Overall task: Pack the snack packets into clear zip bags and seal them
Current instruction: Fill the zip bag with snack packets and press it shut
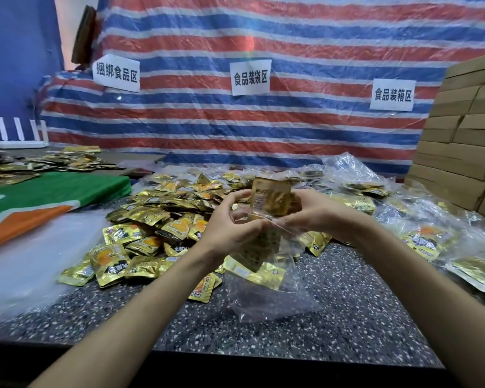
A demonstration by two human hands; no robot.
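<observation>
Mid-scene, above counter (347,317): packet (269,200) upright, gripped in curled fingers of right hand (311,214), lower end in mouth of zip bag (277,298). Bag mouth pinched by left hand (230,228), fingers curled; rest hanging down to counter, more gold packets inside. Left and far: loose pile (151,219) of packets. Right: filled bags (426,239); far right, stacked boxes (459,152).

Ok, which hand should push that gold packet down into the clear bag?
Right, most likely. The right hand grips the upright gold packet at the bag's mouth, while the left hand pinches the clear zip bag at its opening and steadies it.
</observation>
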